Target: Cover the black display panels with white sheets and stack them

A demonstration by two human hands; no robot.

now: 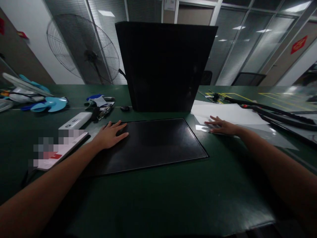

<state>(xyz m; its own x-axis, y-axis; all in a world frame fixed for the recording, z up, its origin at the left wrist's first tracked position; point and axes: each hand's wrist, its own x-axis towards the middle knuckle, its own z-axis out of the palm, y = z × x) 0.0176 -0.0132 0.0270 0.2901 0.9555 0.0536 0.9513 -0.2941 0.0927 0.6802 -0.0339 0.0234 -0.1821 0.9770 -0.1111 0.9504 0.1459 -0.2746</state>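
Observation:
A flat black rectangular panel (153, 142) with a thin rim lies on the dark green table (163, 198). On its far left corner rests my left hand (110, 135), palm down, fingers stretched out. My right hand (221, 127) lies spread over a clear plastic sheet (201, 128) and the near edge of white paper (223, 112), right of the panel. Neither hand is wrapped round anything. Behind the panel stands a large black box-like upright (165, 66), its near face blank. A small dark mouse-like object (125, 108) sits by its left foot.
At left lie a white device (75, 121), a partly blurred-out pale box (63, 150), keys (106, 110) and light-blue fan blades (51, 104). Black cables or tubes (277, 112) stretch across the right side. A caged standing fan (83, 49) is beyond the table.

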